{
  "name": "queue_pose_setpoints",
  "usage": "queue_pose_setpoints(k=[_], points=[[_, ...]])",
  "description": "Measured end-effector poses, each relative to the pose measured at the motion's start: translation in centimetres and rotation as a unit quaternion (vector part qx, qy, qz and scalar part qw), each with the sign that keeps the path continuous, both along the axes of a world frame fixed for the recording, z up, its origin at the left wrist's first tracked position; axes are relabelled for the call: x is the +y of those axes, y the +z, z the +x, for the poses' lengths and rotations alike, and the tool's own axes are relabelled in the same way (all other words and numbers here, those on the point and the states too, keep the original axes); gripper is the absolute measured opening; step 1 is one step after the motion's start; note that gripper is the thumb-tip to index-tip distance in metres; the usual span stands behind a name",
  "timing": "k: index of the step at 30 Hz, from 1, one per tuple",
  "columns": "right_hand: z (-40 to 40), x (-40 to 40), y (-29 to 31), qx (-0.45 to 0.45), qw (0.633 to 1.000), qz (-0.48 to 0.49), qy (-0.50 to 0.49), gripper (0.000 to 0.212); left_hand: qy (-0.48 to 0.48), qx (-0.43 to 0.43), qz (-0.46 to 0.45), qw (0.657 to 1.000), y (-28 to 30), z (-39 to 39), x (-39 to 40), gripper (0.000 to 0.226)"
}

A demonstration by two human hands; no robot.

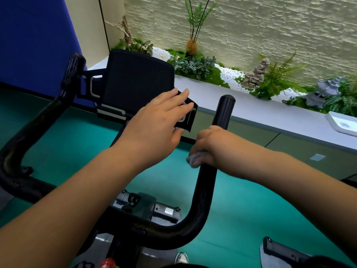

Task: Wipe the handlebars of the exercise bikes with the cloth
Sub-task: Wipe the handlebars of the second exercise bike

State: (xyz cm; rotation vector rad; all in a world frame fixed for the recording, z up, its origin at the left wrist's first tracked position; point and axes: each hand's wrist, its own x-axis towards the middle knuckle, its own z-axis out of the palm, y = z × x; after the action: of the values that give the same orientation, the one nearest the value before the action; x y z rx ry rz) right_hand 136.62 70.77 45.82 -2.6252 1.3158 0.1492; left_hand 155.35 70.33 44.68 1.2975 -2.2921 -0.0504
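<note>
Now my right hand (209,146) squeezes a soft gray cloth (193,159) around the smooth, round black handlebar (207,182). Just left of that bar, my left hand (156,122) lies flat with straight fingers on the flat black holder (186,117).

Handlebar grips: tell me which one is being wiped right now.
The right grip: the right hand is wrapped around it with the cloth bunched underneath. The left grip stands bare and untouched; the left hand rests on the console bracket instead.
</note>
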Motion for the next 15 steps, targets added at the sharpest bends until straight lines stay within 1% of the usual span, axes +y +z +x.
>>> queue_pose_setpoints(k=[1, 2, 4, 5, 6, 8, 11, 12, 15], points=[[-0.4, -0.2, 0.2, -0.033, 0.999, -0.004, -0.009, 0.023, 0.001, -0.004, 0.003, 1.0, 0.0, 0.0, 0.1, 0.058], [-0.8, -0.3, 0.1, -0.067, 0.997, -0.041, -0.015, 0.022, 0.003, -0.008, 0.007, 1.0, 0.0, 0.0, 0.2, 0.058], [-1.7, 0.0, -0.7, -0.107, 0.983, -0.144, -0.03, 0.024, 0.004, -0.016, 0.011, 1.0, 0.1, 0.0, 0.4, 0.059], [-1.9, 0.7, -1.2, -0.136, 0.976, -0.167, -0.042, 0.024, 0.003, -0.019, 0.01, 1.0, 0.0, 0.0, 0.5, 0.06], [-2.0, 1.5, -1.6, -0.166, 0.97, -0.168, -0.058, 0.025, 0.003, -0.02, 0.011, 1.0, 0.0, -0.1, 0.6, 0.061], [-2.1, 3.3, -2.2, -0.215, 0.964, -0.135, -0.078, 0.026, 0.009, -0.023, 0.015, 1.0, -0.2, -0.4, 0.9, 0.063], [-2.4, 4.8, -2.9, -0.262, 0.959, -0.084, -0.074, 0.026, 0.009, -0.02, 0.014, 1.0, -0.5, -0.6, 1.1, 0.065], [-2.5, 4.7, -3.1, -0.273, 0.954, -0.086, -0.085, 0.026, 0.008, -0.016, 0.013, 1.0, -0.5, -0.6, 1.1, 0.065], [-2.6, 3.8, -3.2, -0.303, 0.928, -0.123, -0.176, 0.028, 0.009, -0.007, 0.027, 1.0, -0.4, -0.7, 1.7, 0.065]])
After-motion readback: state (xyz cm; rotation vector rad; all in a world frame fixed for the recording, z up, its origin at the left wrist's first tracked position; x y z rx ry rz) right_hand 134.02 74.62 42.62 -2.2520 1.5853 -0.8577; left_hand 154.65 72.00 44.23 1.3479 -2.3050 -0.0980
